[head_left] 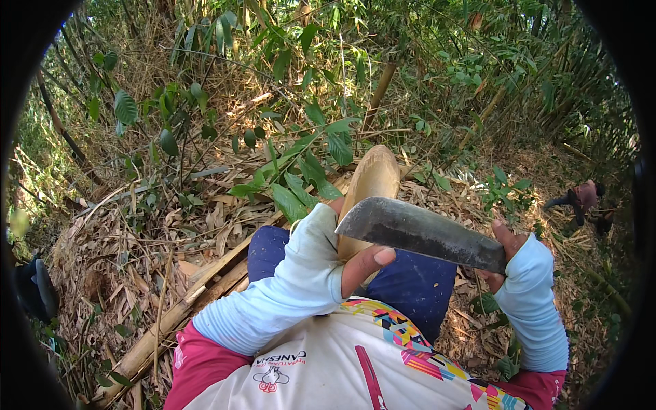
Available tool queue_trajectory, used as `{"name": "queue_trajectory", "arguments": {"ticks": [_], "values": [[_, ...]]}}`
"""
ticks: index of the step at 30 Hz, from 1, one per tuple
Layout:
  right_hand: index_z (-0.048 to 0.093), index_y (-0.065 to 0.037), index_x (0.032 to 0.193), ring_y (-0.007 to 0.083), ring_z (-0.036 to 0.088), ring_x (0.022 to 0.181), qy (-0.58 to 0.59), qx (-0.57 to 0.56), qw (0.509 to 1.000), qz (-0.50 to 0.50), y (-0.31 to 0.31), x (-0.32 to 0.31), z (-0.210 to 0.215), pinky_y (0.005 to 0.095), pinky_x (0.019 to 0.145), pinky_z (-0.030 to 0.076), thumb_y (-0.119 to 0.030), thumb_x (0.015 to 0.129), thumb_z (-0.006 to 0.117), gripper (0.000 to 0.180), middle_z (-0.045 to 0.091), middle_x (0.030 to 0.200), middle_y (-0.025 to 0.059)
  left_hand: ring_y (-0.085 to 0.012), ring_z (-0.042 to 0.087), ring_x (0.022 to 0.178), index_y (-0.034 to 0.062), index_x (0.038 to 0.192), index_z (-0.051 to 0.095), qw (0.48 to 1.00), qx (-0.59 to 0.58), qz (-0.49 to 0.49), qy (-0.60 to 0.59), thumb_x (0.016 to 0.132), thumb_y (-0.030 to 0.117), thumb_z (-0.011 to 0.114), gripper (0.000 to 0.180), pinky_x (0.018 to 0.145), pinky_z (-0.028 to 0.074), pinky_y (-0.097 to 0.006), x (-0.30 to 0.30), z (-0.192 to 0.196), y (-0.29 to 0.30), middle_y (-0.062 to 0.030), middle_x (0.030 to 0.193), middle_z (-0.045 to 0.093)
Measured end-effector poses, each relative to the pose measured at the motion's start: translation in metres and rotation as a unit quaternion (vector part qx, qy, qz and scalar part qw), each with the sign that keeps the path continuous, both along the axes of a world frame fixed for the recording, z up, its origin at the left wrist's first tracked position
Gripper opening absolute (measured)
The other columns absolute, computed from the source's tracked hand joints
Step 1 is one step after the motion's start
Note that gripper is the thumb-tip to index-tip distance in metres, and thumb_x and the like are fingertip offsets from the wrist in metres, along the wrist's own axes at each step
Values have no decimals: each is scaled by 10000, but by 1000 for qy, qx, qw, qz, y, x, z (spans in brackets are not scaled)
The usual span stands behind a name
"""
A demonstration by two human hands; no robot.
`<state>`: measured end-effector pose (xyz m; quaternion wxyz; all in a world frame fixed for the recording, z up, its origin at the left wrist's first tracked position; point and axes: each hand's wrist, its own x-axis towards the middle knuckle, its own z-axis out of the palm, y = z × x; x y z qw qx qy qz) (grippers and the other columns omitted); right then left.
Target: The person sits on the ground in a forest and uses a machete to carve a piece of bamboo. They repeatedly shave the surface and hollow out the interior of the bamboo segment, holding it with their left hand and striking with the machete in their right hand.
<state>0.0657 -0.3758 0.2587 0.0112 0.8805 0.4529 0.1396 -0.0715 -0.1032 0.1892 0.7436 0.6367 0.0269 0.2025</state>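
My left hand (320,236), in a pale blue sleeve that leaves the fingers bare, is closed around a pale, hollow length of wood (376,179). It looks like bamboo cut at a slant, its rounded tip pointing up and away from me. Out to the right, my right hand (509,251) grips a machete (424,232) at the end of its blade. The handle is hidden by the hand. The broad dark blade reaches leftward in front of the wooden piece, its blunt end near my left thumb. Whether blade and wood touch, I cannot tell.
My knees in dark blue trousers (427,287) lie below the blade. Split bamboo poles (181,311) rest at the left among dry leaves (130,253). Leafy green stems (301,181) stand just ahead. A dark reddish object (584,198) shows at the right, and a dark one (37,290) at the left.
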Motion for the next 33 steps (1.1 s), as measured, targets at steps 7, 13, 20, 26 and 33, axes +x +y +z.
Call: {"name": "queue_trajectory", "arguments": {"ticks": [7, 13, 20, 26, 33], "values": [[576, -64, 1283, 263, 537, 601, -10, 1, 998, 68, 4, 4, -5, 370, 579, 417, -163, 623, 817, 710, 537, 692, 93, -151, 574, 1102, -16, 1402, 365, 999, 26, -9, -33, 715, 259, 904, 915, 966, 460, -308, -3, -5, 13, -92, 1217, 598], [576, -54, 1300, 181, 570, 685, 121, 119, 985, -4, -9, 14, -36, 299, 654, 444, -154, 746, 760, 592, 599, 767, 79, -144, 630, 901, -10, 1377, 376, 997, -58, -50, -17, 768, 267, 856, 823, 818, 522, -292, 1, -8, 32, -73, 1021, 619], [582, -24, 1288, 72, 490, 713, 361, 233, 900, -64, -9, 20, -56, 227, 661, 413, -422, 923, 650, 544, 557, 803, -16, -210, 664, 713, -12, 1292, 412, 986, -138, -87, -45, 939, 396, 634, 583, 655, 560, -334, 5, -17, 50, -138, 844, 641], [521, -5, 1357, 43, 467, 537, 490, 291, 818, -83, -9, 23, -81, 196, 490, 383, -513, 883, 689, 715, 524, 693, -43, -269, 664, 780, -56, 1355, 394, 976, -172, -119, -63, 929, 648, 496, 829, 710, 563, -372, 10, -28, 53, -185, 918, 626], [494, -3, 1394, 51, 500, 615, 519, 304, 793, -99, -4, 19, -99, 211, 548, 412, -457, 812, 789, 795, 541, 766, -31, -291, 662, 911, -29, 1380, 394, 960, -239, -130, -63, 929, 687, 439, 847, 822, 557, -420, 2, -37, 46, -192, 1050, 617]]}}
